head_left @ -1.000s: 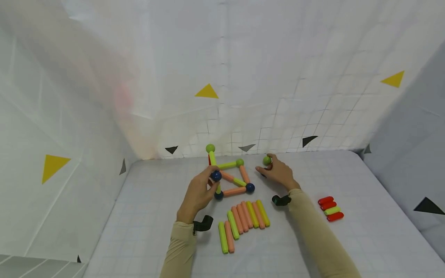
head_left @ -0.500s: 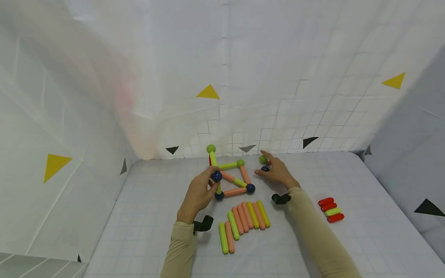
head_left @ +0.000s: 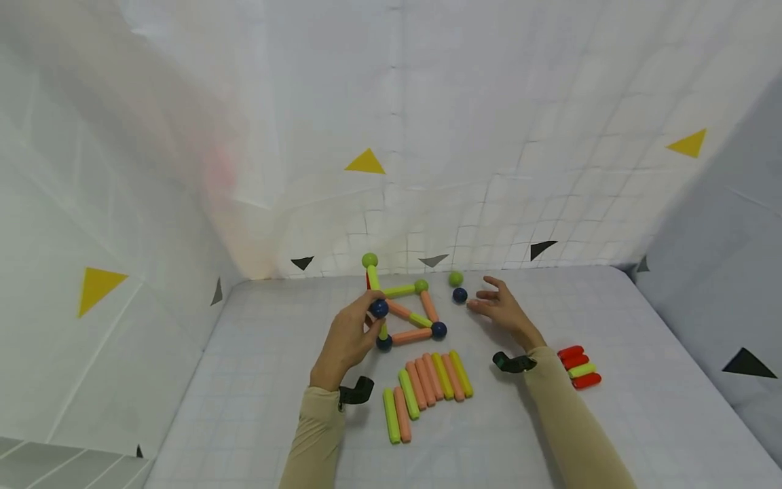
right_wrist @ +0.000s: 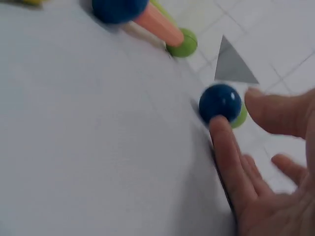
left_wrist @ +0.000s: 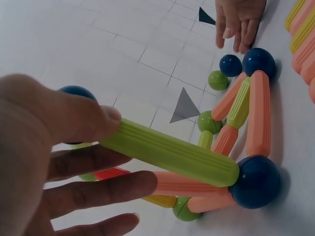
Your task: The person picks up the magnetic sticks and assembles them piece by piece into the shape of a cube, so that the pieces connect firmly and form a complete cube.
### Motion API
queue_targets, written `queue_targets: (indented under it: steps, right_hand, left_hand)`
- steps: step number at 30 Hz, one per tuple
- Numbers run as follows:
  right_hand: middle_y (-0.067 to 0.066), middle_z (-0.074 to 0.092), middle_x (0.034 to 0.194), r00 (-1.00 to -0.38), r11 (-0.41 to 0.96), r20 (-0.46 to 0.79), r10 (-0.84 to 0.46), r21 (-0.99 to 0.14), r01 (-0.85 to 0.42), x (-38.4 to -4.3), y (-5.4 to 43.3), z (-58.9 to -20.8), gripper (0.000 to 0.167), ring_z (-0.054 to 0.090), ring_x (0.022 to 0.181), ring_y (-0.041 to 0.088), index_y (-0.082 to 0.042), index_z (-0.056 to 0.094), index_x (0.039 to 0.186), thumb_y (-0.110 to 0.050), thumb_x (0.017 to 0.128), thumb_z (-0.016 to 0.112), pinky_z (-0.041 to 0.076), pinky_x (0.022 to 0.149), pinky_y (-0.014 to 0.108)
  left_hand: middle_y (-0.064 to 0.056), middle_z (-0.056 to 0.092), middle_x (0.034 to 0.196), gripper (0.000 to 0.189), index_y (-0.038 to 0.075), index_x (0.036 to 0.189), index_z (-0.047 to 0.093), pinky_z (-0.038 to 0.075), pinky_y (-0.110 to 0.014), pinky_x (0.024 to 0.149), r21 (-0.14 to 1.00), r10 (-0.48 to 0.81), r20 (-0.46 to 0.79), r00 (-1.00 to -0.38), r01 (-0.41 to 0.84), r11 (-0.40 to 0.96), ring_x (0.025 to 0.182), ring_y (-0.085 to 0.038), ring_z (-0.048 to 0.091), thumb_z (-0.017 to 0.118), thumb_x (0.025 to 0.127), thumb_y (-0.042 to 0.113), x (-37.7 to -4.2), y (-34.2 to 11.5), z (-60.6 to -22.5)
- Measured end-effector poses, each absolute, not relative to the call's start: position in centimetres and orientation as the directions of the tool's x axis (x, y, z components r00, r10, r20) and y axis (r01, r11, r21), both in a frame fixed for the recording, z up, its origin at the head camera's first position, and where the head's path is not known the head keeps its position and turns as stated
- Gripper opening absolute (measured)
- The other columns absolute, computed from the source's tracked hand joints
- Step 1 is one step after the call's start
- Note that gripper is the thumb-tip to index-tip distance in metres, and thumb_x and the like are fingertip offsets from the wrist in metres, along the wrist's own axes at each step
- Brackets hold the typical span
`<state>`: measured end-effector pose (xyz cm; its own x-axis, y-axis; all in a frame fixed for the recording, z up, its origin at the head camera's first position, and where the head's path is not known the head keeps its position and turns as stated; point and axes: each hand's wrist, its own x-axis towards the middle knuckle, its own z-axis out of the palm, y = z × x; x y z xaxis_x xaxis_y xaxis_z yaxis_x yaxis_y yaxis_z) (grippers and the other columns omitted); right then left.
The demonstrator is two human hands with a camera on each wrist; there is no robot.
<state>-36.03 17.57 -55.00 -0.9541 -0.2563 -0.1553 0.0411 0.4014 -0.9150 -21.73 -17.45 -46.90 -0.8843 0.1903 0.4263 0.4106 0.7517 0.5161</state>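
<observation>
My left hand (head_left: 348, 338) pinches a dark blue ball (head_left: 379, 308) between thumb and fingers. The ball tops a lime rod (left_wrist: 170, 151), which rises at a slant from another blue ball (left_wrist: 255, 182) at the near corner of a ball-and-rod frame. Salmon rods (head_left: 412, 336), lime rods and green balls (head_left: 421, 286) make up the rest of that frame. My right hand (head_left: 502, 312) has its fingers loosely spread and grips nothing. Just left of its fingertips lie a loose blue ball (head_left: 459, 295) and a loose green ball (head_left: 455, 278), side by side.
Several salmon, lime and yellow rods (head_left: 430, 379) lie in a slanting row in front of the frame. Short red rods (head_left: 587, 381) and a short lime one are grouped at the right, beside my sleeve. A white wall (head_left: 489, 170) stands behind the table.
The loose green and blue balls have shifted left. My right hand has left them and drawn back to the right. My left hand stays where it was, still pinching its blue ball.
</observation>
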Motion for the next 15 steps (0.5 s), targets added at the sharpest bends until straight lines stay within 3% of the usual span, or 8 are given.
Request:
queue_targets:
  steps: [3,7,11,15]
  right_hand:
    - [0.025,0.057,0.144,-0.960,0.449,-0.177,-0.217,-0.891,0.063,-34.7,17.7,-54.8,0.083,0.067,0.117,0.033,-0.006,0.028,0.161,-0.045,0.102,0.071,0.054,0.099,0.042]
    - [0.017,0.068,0.116,-0.926,0.610,-0.258,-0.277,-0.791,0.038,-31.9,17.2,-53.8,0.071,0.065,0.090,0.022,-0.004,0.051,0.138,-0.057,0.096,0.074,0.052,0.076,0.032]
    - [0.006,0.067,0.094,-0.856,0.711,-0.313,-0.411,-0.698,-0.087,-28.8,16.0,-52.4,0.057,0.060,0.081,0.020,-0.009,0.063,0.120,-0.055,0.091,0.081,0.047,0.070,0.033]
    - [0.003,0.066,0.088,-0.802,0.718,-0.306,-0.513,-0.664,-0.206,-26.7,14.7,-51.4,0.046,0.058,0.077,0.018,-0.009,0.067,0.114,-0.042,0.088,0.087,0.046,0.068,0.033]
  left_hand:
    - [-0.004,0.075,0.112,0.046,0.013,0.136,0.060,0.058,-0.030,0.075,0.526,0.189,0.414,-0.891,0.403,0.749,0.085,-0.014,0.070,0.078,0.095,0.004,-21.8,-17.3,-47.0]
    - [-0.005,0.076,0.114,0.048,0.014,0.136,0.059,0.058,-0.029,0.075,0.528,0.186,0.405,-0.895,0.395,0.752,0.085,-0.013,0.070,0.079,0.094,0.004,-21.6,-17.3,-47.1]
    - [-0.004,0.075,0.112,0.048,0.014,0.136,0.059,0.058,-0.029,0.074,0.520,0.188,0.414,-0.890,0.401,0.754,0.084,-0.013,0.070,0.080,0.094,0.005,-21.5,-17.3,-47.0]
    - [-0.004,0.076,0.112,0.048,0.014,0.136,0.059,0.058,-0.030,0.073,0.520,0.183,0.426,-0.886,0.406,0.751,0.083,-0.015,0.071,0.081,0.093,0.006,-21.5,-17.3,-47.1]
